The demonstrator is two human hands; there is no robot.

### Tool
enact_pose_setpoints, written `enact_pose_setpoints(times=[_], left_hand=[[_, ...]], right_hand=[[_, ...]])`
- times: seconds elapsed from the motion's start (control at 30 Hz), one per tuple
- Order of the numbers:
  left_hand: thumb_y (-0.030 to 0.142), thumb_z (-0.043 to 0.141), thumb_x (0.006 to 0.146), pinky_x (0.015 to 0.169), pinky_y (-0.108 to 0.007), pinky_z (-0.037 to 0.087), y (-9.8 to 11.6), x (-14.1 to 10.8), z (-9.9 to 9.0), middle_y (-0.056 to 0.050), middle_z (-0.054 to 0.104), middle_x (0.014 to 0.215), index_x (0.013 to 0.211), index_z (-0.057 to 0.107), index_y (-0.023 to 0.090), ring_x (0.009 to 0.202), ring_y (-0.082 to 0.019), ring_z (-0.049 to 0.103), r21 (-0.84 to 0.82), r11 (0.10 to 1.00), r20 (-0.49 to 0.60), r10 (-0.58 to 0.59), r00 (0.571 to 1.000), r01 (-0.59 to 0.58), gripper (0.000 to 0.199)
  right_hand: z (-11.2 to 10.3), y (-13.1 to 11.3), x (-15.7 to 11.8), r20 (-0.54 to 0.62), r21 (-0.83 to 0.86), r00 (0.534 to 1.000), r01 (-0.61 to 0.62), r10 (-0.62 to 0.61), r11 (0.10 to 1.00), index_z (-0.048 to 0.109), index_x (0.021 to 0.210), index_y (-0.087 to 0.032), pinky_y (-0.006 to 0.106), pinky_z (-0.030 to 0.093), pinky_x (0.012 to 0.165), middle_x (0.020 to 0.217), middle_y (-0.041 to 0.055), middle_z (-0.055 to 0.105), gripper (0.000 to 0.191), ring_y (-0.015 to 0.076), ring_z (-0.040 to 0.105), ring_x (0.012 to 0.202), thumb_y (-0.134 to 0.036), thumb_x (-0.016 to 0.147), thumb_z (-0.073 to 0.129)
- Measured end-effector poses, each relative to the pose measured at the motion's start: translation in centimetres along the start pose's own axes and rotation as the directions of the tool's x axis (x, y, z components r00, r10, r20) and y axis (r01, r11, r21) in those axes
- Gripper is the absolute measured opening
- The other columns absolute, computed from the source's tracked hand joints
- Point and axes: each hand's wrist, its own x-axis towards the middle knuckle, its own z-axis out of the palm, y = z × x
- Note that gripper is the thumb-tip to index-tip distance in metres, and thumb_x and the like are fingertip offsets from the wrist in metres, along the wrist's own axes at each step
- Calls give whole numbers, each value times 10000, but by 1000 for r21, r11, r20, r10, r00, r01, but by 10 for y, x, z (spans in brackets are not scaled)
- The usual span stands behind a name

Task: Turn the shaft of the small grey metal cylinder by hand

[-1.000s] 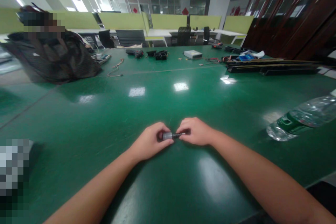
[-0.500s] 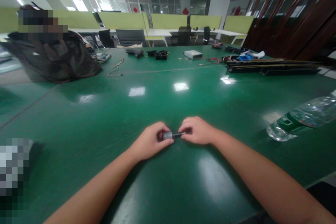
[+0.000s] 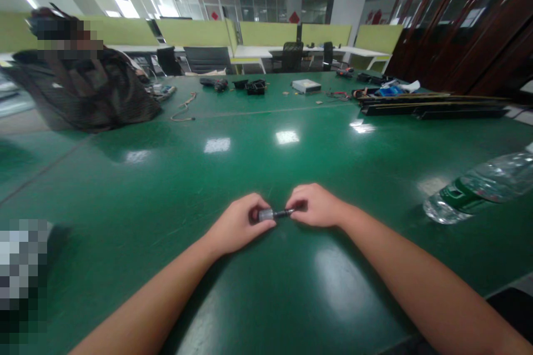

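Observation:
A small tool with a clear-grey handle and a thin dark shaft lies level, low over the green table. My left hand is closed round its handle end, thumb in front and fingers behind. My right hand pinches the narrow tip at the right end of the shaft. Between the two hands a short piece of the dark shaft shows. What else may be inside my right fingers is hidden.
A plastic water bottle lies on its side at the right. A dark bag stands at the far left. Along the far edge are a grey box, black parts, a cable and long black rails.
My right hand has shifted slightly to the right and away from me, showing a little more of the shaft. My left hand has stayed in place on the handle.

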Motion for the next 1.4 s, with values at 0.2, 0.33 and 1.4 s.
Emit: enact_pose_setpoints(times=[0.2,0.33,1.4], left_hand=[[415,670,833,620,-256,440,1,0,-1,-8,620,787,914,627,185,677,-156,571,-1,1000,8,-6,1000,6,247],[418,676,831,628,-262,444,2,0,-1,-10,622,797,920,628,187,689,-160,576,-2,1000,12,-10,1000,10,252],[375,672,831,635,-258,437,0,1,0,-7,618,812,957,639,190,708,-159,575,2,1000,32,-12,999,12,226]], right_hand=[[-16,10,-6,46,14,994,-103,102,995,751,861,-175,242,465,686,819,25,697,143,130,621,732,-149,728,706],[-27,20,-10,29,62,978,-208,206,976,756,864,-154,239,478,662,817,35,702,153,127,625,710,-146,719,711],[19,-6,9,-33,-51,999,34,-36,998,741,988,-188,286,452,808,924,47,719,167,176,609,891,-240,843,678]])
